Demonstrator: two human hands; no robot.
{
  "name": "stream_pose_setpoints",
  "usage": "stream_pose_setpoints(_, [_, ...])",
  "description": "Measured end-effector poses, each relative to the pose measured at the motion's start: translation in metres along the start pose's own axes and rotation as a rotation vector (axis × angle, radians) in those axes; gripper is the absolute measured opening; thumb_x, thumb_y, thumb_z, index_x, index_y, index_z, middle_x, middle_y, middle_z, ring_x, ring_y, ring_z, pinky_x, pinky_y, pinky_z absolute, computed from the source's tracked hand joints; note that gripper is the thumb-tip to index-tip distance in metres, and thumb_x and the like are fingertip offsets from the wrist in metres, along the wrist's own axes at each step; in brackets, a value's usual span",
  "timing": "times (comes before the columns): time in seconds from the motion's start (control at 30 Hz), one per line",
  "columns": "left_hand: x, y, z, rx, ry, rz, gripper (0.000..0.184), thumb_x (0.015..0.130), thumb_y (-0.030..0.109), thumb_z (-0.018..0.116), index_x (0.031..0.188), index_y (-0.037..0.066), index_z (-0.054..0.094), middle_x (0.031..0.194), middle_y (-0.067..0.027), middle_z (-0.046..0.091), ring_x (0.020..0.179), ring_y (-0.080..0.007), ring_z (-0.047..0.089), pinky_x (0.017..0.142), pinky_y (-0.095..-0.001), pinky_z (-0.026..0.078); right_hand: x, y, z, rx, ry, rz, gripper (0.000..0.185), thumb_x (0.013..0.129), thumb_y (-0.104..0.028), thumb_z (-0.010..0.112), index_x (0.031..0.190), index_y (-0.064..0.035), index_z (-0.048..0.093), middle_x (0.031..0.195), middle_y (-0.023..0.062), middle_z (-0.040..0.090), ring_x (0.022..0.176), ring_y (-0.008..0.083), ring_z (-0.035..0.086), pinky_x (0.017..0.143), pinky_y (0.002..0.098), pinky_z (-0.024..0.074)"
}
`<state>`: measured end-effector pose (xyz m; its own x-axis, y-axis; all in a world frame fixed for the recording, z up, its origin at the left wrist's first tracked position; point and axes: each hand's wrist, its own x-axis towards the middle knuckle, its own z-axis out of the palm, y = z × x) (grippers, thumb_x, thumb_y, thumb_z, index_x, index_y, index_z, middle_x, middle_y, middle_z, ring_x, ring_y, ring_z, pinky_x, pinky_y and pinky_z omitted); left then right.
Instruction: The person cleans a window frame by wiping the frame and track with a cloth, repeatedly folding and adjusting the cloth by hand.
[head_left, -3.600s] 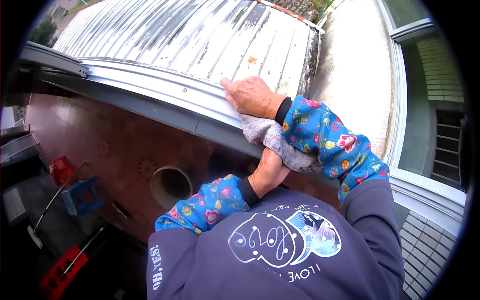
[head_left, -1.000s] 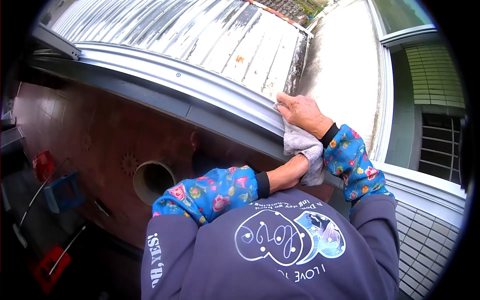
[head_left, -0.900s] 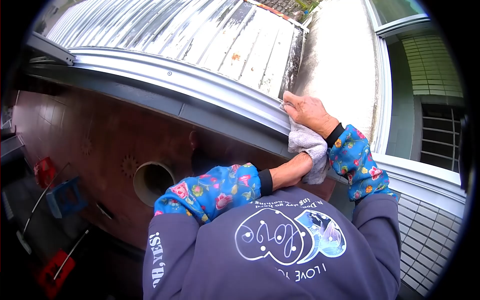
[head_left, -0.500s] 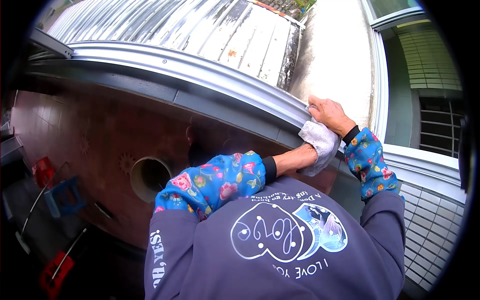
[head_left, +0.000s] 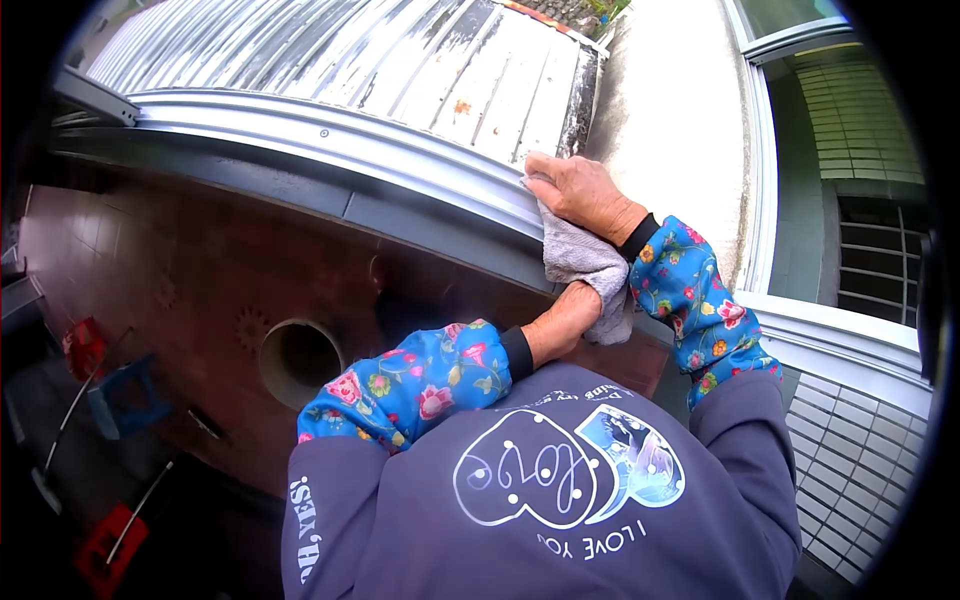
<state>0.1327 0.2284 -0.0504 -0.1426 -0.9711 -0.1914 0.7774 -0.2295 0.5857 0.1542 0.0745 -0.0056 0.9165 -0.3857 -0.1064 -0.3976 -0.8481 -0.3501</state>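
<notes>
A grey cloth hangs between my hands at the metal window track. My right hand is closed on the cloth's upper end, its fingers bent over the edge of the track. Lower down, near my chest, my left hand holds the other end, and its fingers are hidden behind the cloth. Both forearms wear blue flowered sleeve covers with black cuffs.
Beyond the track lies a ribbed metal roof, with a pale ledge on its right. Below left are a round pipe-like container, a blue stool and red objects. A window frame stands at right.
Over the last second both hands and the cloth first moved right along the track, then back to the left. The right hand is still closed on the cloth.
</notes>
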Motion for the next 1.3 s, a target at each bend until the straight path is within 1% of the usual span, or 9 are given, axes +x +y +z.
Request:
stream_pose_setpoints(0.13, [-0.008,0.014,0.009,0.179,-0.192,0.041,0.050,0.103,0.033,0.045,0.142,0.001,0.044,0.142,-0.0071,0.046,0.130,-0.0140,0.040,0.110,-0.0296,0.032,-0.040,0.020,-0.020,-0.019,-0.131,0.136,0.018,0.091,-0.027,0.058,0.101,-0.0125,0.060,0.078,0.0185,0.065,0.079,0.0396,0.065,0.071,0.0456,0.0512])
stream_pose_setpoints(0.3, [-0.015,0.030,0.013,0.234,-0.245,-0.025,0.055,0.101,0.036,0.047,0.145,0.002,0.041,0.143,-0.0097,0.046,0.129,-0.0175,0.041,0.106,-0.0307,0.035,-0.079,0.042,-0.047,-0.090,-0.294,0.280,0.022,0.089,-0.025,0.060,0.105,-0.0101,0.060,0.083,0.0165,0.066,0.082,0.0319,0.066,0.075,0.0394,0.0507])
stream_pose_setpoints(0.43, [-0.023,0.048,0.014,0.148,-0.221,-0.227,0.051,0.102,0.031,0.047,0.143,0.002,0.042,0.144,-0.0097,0.045,0.131,-0.0165,0.041,0.108,-0.0309,0.034,-0.075,0.025,-0.060,0.372,-0.120,0.364,0.029,0.089,-0.020,0.066,0.115,-0.0083,0.058,0.088,0.0041,0.066,0.083,0.0113,0.060,0.075,0.0278,0.0487])
stream_pose_setpoints(0.6, [-0.014,0.041,0.003,0.234,-0.343,-0.208,0.054,0.100,0.032,0.051,0.146,0.005,0.040,0.144,-0.0087,0.044,0.131,-0.0186,0.040,0.107,-0.0310,0.035,-0.088,0.026,-0.068,0.880,0.084,0.484,0.042,0.091,-0.016,0.066,0.127,-0.0098,0.047,0.101,0.0043,0.066,0.092,0.0112,0.060,0.084,0.0273,0.0480])
stream_pose_setpoints(0.7, [-0.003,0.012,-0.007,0.486,-0.348,0.119,0.049,0.102,0.026,0.049,0.146,0.007,0.038,0.142,-0.0072,0.045,0.130,-0.0169,0.041,0.109,-0.0301,0.035,-0.097,0.028,-0.067,1.001,0.215,0.452,0.037,0.091,-0.009,0.063,0.126,-0.0063,0.048,0.105,0.0061,0.067,0.096,0.0118,0.060,0.091,0.0277,0.0448])
stream_pose_setpoints(0.8, [0.028,-0.035,-0.010,-0.108,-0.375,0.104,0.047,0.103,0.021,0.046,0.148,0.008,0.035,0.141,-0.0068,0.046,0.132,-0.0172,0.041,0.111,-0.0289,0.034,-0.109,0.036,-0.061,1.196,0.339,0.434,0.036,0.092,-0.008,0.061,0.126,-0.0065,0.049,0.107,0.0072,0.067,0.102,0.0121,0.059,0.095,0.0281,0.0429])
stream_pose_setpoints(0.9, [0.033,-0.020,0.000,0.356,-0.188,0.209,0.046,0.105,0.019,0.043,0.149,0.009,0.031,0.140,-0.0054,0.047,0.133,-0.0169,0.041,0.113,-0.0286,0.034,-0.118,0.037,-0.062,1.259,0.421,0.428,0.035,0.092,-0.008,0.061,0.125,-0.0063,0.048,0.108,0.0077,0.067,0.103,0.0125,0.058,0.095,0.0279,0.0424])
stream_pose_setpoints(1.1, [-0.023,0.062,0.017,0.430,0.082,0.259,0.087,0.081,0.004,0.077,0.146,0.000,0.020,0.141,-0.0157,0.042,0.127,-0.0224,0.048,0.108,-0.0341,0.039,-0.131,0.043,-0.067,1.262,0.587,0.397,0.036,0.092,-0.010,0.063,0.124,-0.0066,0.048,0.108,0.0079,0.066,0.102,0.0125,0.058,0.094,0.0271,0.0431])
stream_pose_setpoints(1.3, [-0.015,0.060,-0.002,0.318,0.150,0.432,0.081,0.081,0.010,0.079,0.145,0.005,0.030,0.127,-0.0101,0.052,0.108,-0.0182,0.054,0.092,-0.0308,0.045,-0.130,0.049,-0.067,1.121,0.611,0.336,0.040,0.090,-0.010,0.064,0.126,-0.0050,0.048,0.108,0.0069,0.064,0.100,0.0116,0.058,0.091,0.0267,0.0449])
